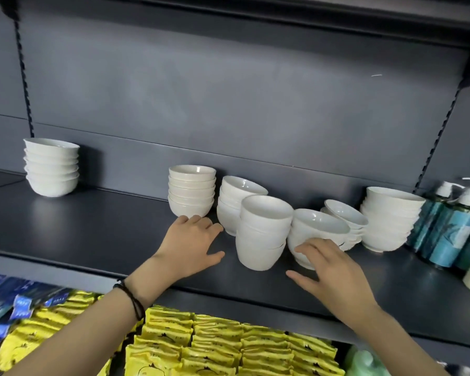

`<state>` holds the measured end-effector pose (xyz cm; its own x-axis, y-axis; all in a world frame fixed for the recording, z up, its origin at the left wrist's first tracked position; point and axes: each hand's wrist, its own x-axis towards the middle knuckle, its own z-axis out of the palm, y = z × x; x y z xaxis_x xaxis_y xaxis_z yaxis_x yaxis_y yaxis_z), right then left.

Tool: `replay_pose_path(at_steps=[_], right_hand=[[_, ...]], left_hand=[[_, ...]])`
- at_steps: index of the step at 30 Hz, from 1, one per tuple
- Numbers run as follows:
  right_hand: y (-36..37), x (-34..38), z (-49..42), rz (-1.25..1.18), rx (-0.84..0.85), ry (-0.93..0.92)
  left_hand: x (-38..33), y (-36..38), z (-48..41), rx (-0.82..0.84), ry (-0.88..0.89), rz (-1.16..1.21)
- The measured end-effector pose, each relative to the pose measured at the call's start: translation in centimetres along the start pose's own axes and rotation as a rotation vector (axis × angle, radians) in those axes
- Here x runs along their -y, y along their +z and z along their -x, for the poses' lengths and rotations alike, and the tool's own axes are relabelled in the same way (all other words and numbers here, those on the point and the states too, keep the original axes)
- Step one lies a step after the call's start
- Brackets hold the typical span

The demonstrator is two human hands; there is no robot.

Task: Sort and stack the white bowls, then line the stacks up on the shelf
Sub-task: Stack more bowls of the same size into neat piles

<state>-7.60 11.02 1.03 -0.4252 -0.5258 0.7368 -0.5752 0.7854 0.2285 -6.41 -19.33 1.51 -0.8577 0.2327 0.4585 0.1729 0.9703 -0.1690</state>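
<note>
lining-up step, i think. left hand (pixel 193 240) and right hand (pixel 327 267) have spread fingers, gripping nothing; next i should clasp the front stack (pixel 263 234) between them.

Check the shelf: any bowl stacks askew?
Yes. Four middle stacks lean and crowd together, unaligned: front stack, rear stack behind it, right stack beside it, shallow stack further right. The far-left stack stands straight.

Cannot read blurred labels on teal plastic pump bottles (pixel 442 229) at three o'clock, cropped by the edge. Cannot see lower front of white ceramic bowl stack (pixel 319 226) at four o'clock behind fingers (pixel 310 249) of right hand (pixel 334 272).
</note>
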Motion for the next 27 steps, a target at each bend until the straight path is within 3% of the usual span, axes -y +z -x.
replay_pose_path(at_steps=[3, 6, 8, 11, 14, 18, 27], right_hand=[[0.4, -0.6, 0.9, -0.004, 0.164, 0.037], [1.0, -0.4, 1.1, -0.158, 0.299, 0.16], [1.5, 0.3, 0.8, -0.343, 0.315, 0.28], [2.4, 1.4, -0.2, -0.599, 0.259, 0.43], [3.1, 2.5, -1.0, -0.879, 0.249, 0.538], [4.7, 2.9, -2.4, -1.131, 0.18, 0.593], [5.7, 5.2, -4.8, -1.417, 0.037, 0.764]], left_hand=[[-2.1, -0.6, 0.7, 0.012, -0.028, -0.02], [-4.1, -0.4, 1.1, 0.054, -0.104, 0.075], [-5.3, 0.0, 0.8, 0.072, -0.196, 0.38], [-6.8, 0.5, -0.4, 0.065, -0.341, 1.129], [-8.0, 1.2, -1.6, 0.002, -0.431, 1.489], [-8.3, 1.5, -2.3, -0.034, -0.435, 1.603], [-8.4, 1.2, -2.0, -0.072, -0.414, 1.633]])
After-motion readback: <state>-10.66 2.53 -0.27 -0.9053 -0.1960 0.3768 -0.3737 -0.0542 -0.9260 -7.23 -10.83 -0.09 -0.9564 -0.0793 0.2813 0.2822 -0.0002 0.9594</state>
